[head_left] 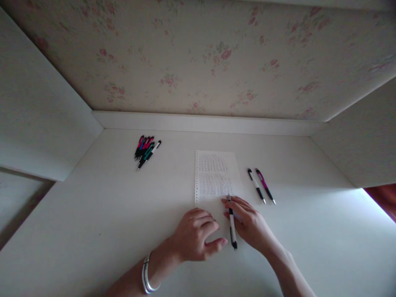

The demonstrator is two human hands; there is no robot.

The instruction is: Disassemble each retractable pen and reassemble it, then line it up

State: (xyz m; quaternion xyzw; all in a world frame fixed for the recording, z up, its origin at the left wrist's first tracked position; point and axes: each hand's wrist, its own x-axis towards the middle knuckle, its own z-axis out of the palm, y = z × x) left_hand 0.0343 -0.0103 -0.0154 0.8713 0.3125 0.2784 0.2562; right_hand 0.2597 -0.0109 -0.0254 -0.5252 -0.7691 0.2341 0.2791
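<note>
My right hand (pixel 247 225) grips a black-and-white pen (pixel 232 225), tip pointing at the lower edge of a written sheet of paper (pixel 216 175). My left hand (pixel 196 239) rests on the desk beside it, fingers loosely curled, thumb out toward the pen, pressing on the bottom of the sheet. A silver bracelet (pixel 147 277) circles my left wrist. Nothing shows in the left hand.
Two pens, one white-and-black (pixel 256 185) and one purple (pixel 265 186), lie right of the paper. A cluster of several coloured pens (pixel 146 150) lies at the back left. The white desk (pixel 93 214) is walled by side panels and flowered wallpaper behind.
</note>
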